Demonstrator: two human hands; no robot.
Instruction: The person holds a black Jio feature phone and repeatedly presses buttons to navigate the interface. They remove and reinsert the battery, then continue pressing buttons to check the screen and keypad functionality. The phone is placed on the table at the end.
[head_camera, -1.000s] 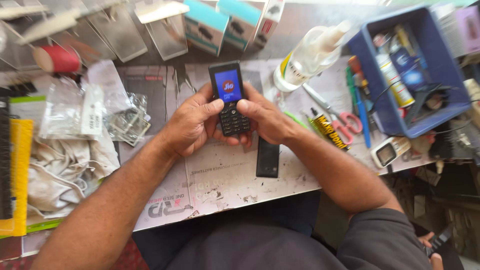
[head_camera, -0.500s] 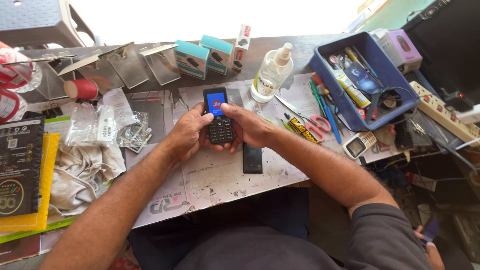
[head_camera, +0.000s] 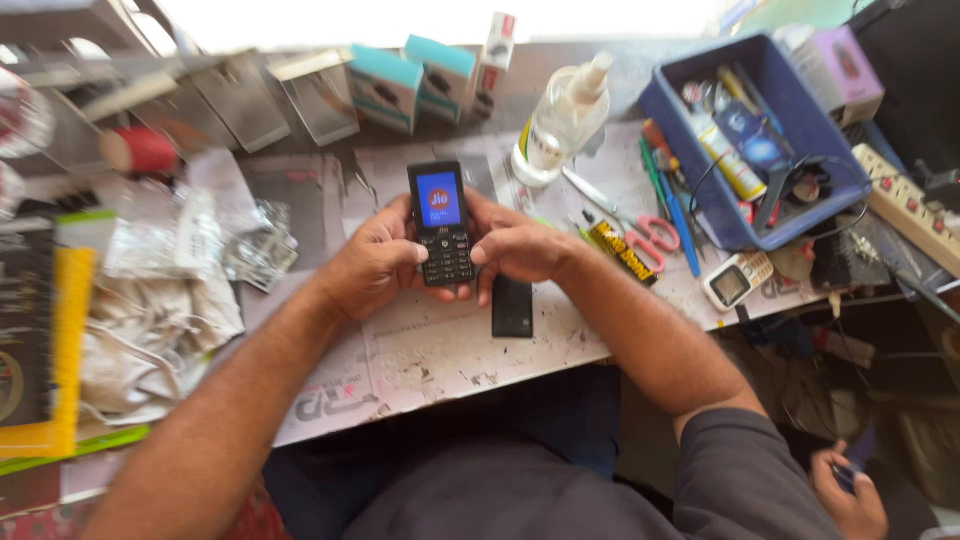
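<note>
At table centre, gripped phone (head_camera: 441, 225) upright in both hands: left hand (head_camera: 372, 268) and right hand (head_camera: 517, 250) closed round its sides, thumbs on keypad. Screen lit blue, so powered up; back cover (head_camera: 512, 306) lay loose at 5 o'clock, unfitted. Bottle (head_camera: 558, 122) at 1 o'clock, scissors (head_camera: 640, 225) at 3.

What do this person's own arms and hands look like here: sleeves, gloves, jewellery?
Both hands, left hand and right hand, are bare: no gloves, and no rings or watch that I can make out. The forearms are uncovered. A dark grey sleeve covers the right upper arm, ending near the elbow. The left arm's sleeve is out of frame.
</note>
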